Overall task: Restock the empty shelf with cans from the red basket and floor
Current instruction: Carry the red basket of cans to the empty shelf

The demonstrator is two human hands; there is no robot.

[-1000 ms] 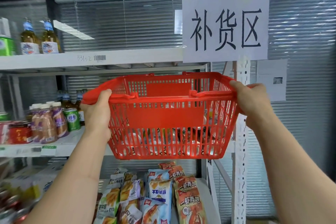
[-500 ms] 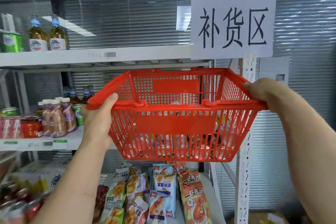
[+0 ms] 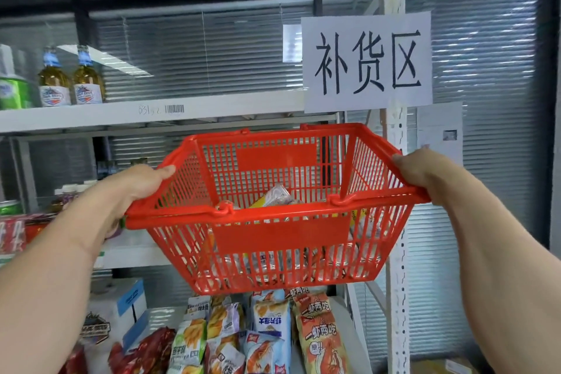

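Lowering and tipping since a moment ago, the red basket (image 3: 282, 234) is hanging before the middle shelf (image 3: 136, 255), cans (image 3: 273, 270) lying inside. Left hand (image 3: 133, 188) and right hand (image 3: 416, 170) are each clenching a grip on its rim, while snack bags (image 3: 270, 331) are crowding below and the white upright (image 3: 394, 252) is standing close at its right edge.

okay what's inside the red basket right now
Inside the red basket, silvery cans lie along the bottom, with a tilted can on top. The slatted walls hide their count and labels.

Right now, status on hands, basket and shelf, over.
Left hand and right hand each grip the red basket rim. Basket held up before the middle shelf, cans inside. Nothing blocking.
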